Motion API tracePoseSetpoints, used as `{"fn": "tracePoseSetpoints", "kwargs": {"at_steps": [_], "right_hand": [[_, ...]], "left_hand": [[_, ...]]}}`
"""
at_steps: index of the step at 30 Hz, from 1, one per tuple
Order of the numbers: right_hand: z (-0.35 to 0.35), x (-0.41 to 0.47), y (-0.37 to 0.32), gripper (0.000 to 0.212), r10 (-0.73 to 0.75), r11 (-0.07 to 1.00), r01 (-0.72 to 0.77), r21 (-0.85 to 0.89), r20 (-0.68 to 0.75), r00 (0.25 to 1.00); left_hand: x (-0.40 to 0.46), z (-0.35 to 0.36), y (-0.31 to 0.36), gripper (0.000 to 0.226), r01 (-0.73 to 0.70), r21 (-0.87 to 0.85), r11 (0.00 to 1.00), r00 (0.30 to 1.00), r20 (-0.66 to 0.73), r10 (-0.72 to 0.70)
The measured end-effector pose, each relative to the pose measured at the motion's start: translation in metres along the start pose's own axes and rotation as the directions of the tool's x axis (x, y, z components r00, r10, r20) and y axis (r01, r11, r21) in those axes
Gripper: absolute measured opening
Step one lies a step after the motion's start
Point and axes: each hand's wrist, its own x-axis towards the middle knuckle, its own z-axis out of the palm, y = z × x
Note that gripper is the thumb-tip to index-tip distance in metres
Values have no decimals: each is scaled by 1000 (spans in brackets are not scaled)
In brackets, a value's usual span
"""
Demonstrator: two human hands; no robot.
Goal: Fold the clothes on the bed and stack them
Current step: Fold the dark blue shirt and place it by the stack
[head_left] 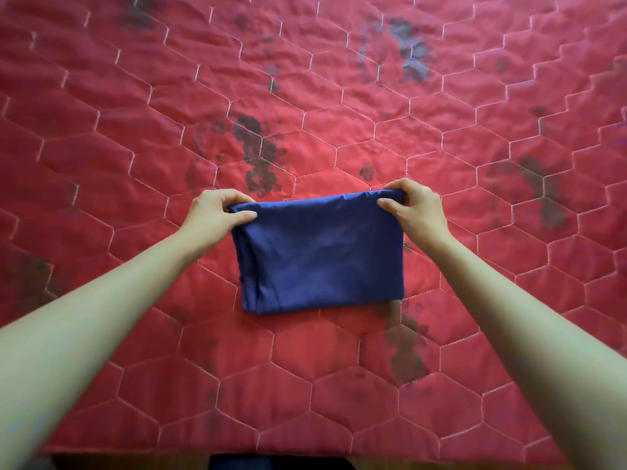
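Bed surface: the red quilted bedspread (339, 106) lies flat on every side of the folded blue cloth (319, 256).
In the way: only that cloth, pinched at its far corners by left hand (217, 215) and right hand (412, 208).

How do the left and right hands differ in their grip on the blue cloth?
The left hand pinches the far left corner of the blue cloth; the right hand pinches the far right corner. The right hand sits slightly farther up the red quilt than the left hand. Both have thumbs on top, fingers curled over the far edge.
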Motion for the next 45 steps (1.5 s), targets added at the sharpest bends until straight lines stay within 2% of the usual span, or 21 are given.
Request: {"fn": "tracePoseSetpoints", "kwargs": {"at_steps": [4, 7, 9, 11, 12, 14, 16, 19, 21, 23, 25, 27, 28, 29, 31, 34, 37, 38, 40, 43, 45], "right_hand": [[19, 33, 13, 19, 87, 995, -86, -41, 17, 996], [30, 40, 16, 24, 94, 990, -97, -106, -27, 995], [37, 34, 9, 32, 4, 980, -38, -195, -172, 985], [49, 18, -7, 35, -162, 965, 90, -245, -295, 942], [59, 7, -15, 35, -249, 948, 166, -271, -310, 918], [87, -21, -28, 38, -400, 888, 307, -342, -249, 882], [116, -44, -32, 43, -464, 825, 384, -415, -110, 879], [139, -53, -10, 48, -434, 720, 415, -556, 106, 895], [133, -44, 18, 49, -419, 657, 429, -619, 173, 891], [117, -34, 45, 53, -334, 672, 333, -662, 130, 933], [97, -30, 66, 55, -150, 730, 125, -672, 20, 988], [81, -32, 77, 56, 48, 778, -77, -624, -63, 997], [75, -35, 78, 56, 91, 789, -130, -600, -95, 991], [73, -39, 75, 56, 78, 799, -136, -586, -124, 989], [77, -49, 58, 55, -69, 816, -32, -576, -152, 986], [111, -67, 24, 51, -310, 811, 213, -544, -91, 946], [143, -84, 15, 51, -387, 748, 368, -552, 89, 918], [145, -87, 23, 50, -379, 728, 375, -574, 118, 918], [134, -87, 48, 49, -336, 728, 315, -610, 84, 938], [106, -92, 83, 52, -170, 756, 124, -643, -10, 985], [92, -95, 93, 54, -65, 806, 34, -590, -31, 997]], "left_hand": [[32, 13, -14, 18, 59, 104, 993, 996, 55, -65], [34, 20, -18, 25, 60, 369, 928, 998, -57, -42], [24, 30, -13, 38, -44, 552, 833, 981, -136, 141], [6, 48, -4, 44, -169, 610, 774, 936, -145, 319], [-4, 62, 1, 45, -213, 625, 751, 918, -135, 373], [-23, 94, 5, 49, -280, 664, 694, 900, -70, 430], [-33, 124, 0, 51, -289, 700, 653, 909, -12, 416], [-32, 143, -25, 52, -156, 743, 651, 967, -20, 255], [-26, 142, -44, 53, -78, 744, 664, 978, -73, 196], [-22, 132, -56, 55, 0, 713, 701, 980, -139, 141], [-22, 120, -64, 54, 40, 696, 716, 980, -168, 109], [-27, 109, -65, 53, 64, 687, 724, 979, -185, 89], [-30, 106, -62, 53, 82, 679, 729, 974, -211, 87], [-33, 104, -57, 54, 93, 675, 732, 964, -243, 102], [-40, 108, -40, 55, 29, 701, 713, 943, -256, 213], [-55, 140, -19, 55, -165, 753, 637, 910, -133, 394], [-67, 164, -27, 55, -131, 756, 641, 953, -82, 292], [-68, 163, -37, 55, -104, 759, 642, 968, -69, 239], [-69, 151, -59, 56, -124, 768, 628, 976, -21, 218], [-72, 122, -84, 59, -135, 757, 640, 980, 9, 197], [-74, 105, -89, 59, -104, 747, 657, 989, 8, 148]]}}
